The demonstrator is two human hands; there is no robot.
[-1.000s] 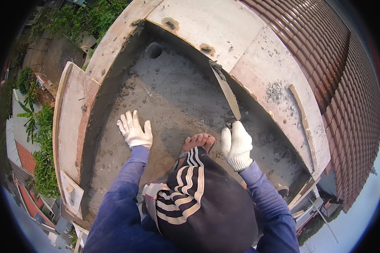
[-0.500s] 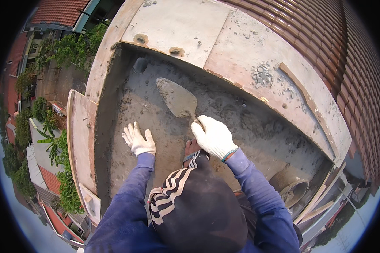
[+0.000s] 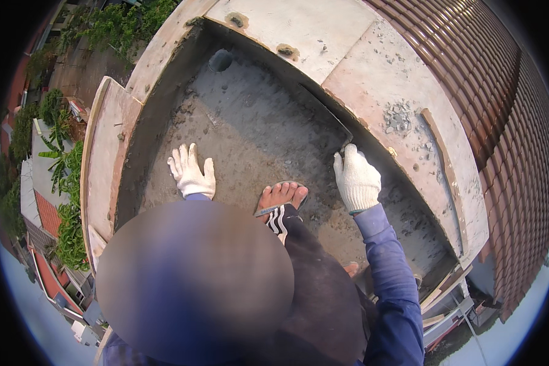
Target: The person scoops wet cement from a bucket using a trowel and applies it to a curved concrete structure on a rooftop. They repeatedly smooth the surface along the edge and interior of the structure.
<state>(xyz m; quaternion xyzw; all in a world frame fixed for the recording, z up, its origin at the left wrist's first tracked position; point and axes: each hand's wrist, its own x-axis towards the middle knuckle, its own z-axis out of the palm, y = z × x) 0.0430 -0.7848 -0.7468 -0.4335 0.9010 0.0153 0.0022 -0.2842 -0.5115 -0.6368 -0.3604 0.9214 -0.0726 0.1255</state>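
I see a rough, grey wet-cement gutter (image 3: 250, 131) beside ribbed red roof tiles (image 3: 494, 122). My gloved left hand (image 3: 192, 174) lies flat, fingers spread; right hand (image 3: 357, 181) grips a trowel (image 3: 326, 113) against the smooth wall (image 3: 372, 91).

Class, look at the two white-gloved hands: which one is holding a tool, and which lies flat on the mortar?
The right hand grips the trowel, its blade against the inner wall. The left hand holds nothing; it is spread flat on the grey mortar bed.
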